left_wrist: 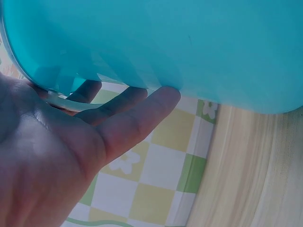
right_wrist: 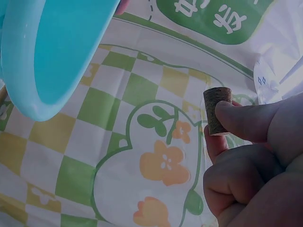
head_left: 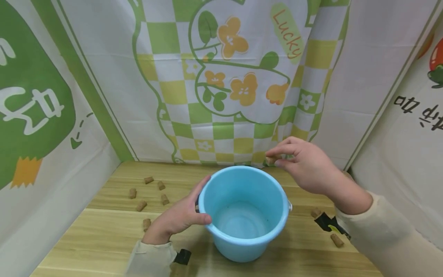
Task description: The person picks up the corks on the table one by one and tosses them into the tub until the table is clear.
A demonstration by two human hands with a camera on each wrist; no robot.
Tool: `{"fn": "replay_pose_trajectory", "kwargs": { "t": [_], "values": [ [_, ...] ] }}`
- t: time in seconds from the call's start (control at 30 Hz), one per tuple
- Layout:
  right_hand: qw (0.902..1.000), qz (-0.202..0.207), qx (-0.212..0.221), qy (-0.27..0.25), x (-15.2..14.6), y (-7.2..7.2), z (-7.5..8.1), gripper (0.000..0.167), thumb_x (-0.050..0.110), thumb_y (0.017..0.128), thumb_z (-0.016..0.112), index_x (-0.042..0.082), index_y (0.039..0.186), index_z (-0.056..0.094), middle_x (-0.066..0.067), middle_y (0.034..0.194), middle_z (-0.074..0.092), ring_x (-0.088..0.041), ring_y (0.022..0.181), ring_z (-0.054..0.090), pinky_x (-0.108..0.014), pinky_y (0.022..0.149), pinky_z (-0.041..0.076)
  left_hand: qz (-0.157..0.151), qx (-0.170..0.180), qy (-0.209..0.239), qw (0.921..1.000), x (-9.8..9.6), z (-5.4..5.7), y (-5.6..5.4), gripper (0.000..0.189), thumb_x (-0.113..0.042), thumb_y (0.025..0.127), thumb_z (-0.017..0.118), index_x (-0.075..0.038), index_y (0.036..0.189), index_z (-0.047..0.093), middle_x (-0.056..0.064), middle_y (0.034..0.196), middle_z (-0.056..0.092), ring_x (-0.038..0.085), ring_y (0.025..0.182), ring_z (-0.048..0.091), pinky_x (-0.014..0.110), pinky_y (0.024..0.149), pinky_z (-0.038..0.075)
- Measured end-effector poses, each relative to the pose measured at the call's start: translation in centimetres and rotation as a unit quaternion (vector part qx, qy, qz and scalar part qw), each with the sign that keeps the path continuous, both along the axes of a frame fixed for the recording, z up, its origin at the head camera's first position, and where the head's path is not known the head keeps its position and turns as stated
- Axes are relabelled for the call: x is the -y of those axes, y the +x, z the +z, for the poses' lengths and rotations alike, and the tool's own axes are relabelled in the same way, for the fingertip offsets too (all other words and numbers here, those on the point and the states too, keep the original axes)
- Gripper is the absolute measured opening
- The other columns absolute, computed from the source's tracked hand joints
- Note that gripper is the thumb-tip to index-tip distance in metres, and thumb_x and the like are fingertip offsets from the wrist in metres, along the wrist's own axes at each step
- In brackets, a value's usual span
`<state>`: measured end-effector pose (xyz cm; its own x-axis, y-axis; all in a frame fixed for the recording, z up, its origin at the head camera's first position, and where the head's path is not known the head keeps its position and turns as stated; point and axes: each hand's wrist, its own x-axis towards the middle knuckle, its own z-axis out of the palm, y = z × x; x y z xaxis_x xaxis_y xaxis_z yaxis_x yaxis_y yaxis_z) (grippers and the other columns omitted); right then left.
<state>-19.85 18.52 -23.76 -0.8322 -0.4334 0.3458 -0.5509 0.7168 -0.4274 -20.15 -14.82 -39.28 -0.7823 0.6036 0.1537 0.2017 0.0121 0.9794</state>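
A light-blue bucket [head_left: 249, 241] stands upright on the wooden table, its inside bare in the head view. My left hand [head_left: 185, 211] holds its left side, the thumb over the rim and the fingers against the outer wall. In the left wrist view, the fingertips [left_wrist: 168, 94] touch that wall beside the pale handle [left_wrist: 71, 104]. My right hand [head_left: 308, 165] is raised beyond the bucket's right rim, pinching a cork [right_wrist: 217, 111] between thumb and fingers, apart from the bucket. Several loose corks [head_left: 141, 206] lie left of the bucket.
Right of the bucket, near my right sleeve, lie a cork [head_left: 337, 240] and another cork [head_left: 315, 212]. A patterned cloth [head_left: 221, 130] hangs behind the table, and white cloth walls [head_left: 391, 161] enclose both sides. Black straps [head_left: 182, 257] sit at my wrists.
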Motion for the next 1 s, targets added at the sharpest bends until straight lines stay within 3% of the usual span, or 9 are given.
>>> {"fn": "replay_pose_trajectory", "kwargs": {
  "t": [0.3,0.53,0.77,0.93,1.0],
  "values": [
    [0.9996,0.018,-0.021,-0.007,0.8,-0.2,-0.3,0.027,0.006,0.093,0.071,0.019,0.116,0.076,0.006,0.106,0.061,-0.014,0.09,0.057,-0.037,0.071,0.049,0.002,0.0,-0.001,1.0,0.1,0.0,0.0,0.116,-0.039,0.077,0.087,-0.033,0.16,0.006,0.016,0.156,0.024,0.047,0.129,0.041,0.056,0.096,0.046],
    [0.9996,0.009,-0.024,-0.013,1.1,0.2,-0.6,0.063,0.03,0.083,0.083,0.021,0.141,0.06,0.002,0.123,0.058,-0.016,0.086,0.056,-0.037,0.068,0.049,0.001,-0.002,0.0,1.0,0.0,0.0,0.1,0.116,-0.041,0.077,0.087,-0.033,0.16,0.006,0.018,0.156,0.024,0.048,0.129,0.041,0.056,0.096,0.045],
    [0.9995,-0.024,-0.004,-0.018,0.3,0.1,-0.5,0.063,0.034,0.082,0.082,0.021,0.14,0.061,0.001,0.123,0.062,-0.02,0.096,0.057,-0.04,0.074,0.047,-0.006,-0.004,0.006,1.0,0.0,0.0,0.1,0.118,-0.045,0.077,0.086,-0.031,0.16,0.004,0.02,0.156,0.025,0.048,0.13,0.04,0.056,0.097,0.045],
    [0.9988,-0.043,0.007,-0.022,-0.7,-0.1,-0.6,0.061,0.035,0.084,0.081,0.02,0.14,0.061,-0.003,0.128,0.061,-0.026,0.111,0.057,-0.045,0.081,0.048,0.001,-0.003,0.003,1.0,0.0,-0.1,0.0,0.117,-0.044,0.076,0.087,-0.033,0.16,0.006,0.018,0.156,0.025,0.047,0.129,0.041,0.056,0.097,0.045],
    [0.9984,-0.049,0.01,-0.026,-1.1,-0.1,-0.6,0.06,0.036,0.084,0.08,0.02,0.139,0.062,-0.003,0.129,0.061,-0.027,0.105,0.059,-0.045,0.08,0.048,0.003,-0.002,0.001,1.0,0.1,-0.2,0.0,0.117,-0.044,0.076,0.087,-0.033,0.16,0.006,0.017,0.156,0.025,0.046,0.129,0.041,0.056,0.097,0.045]
  ]
}}
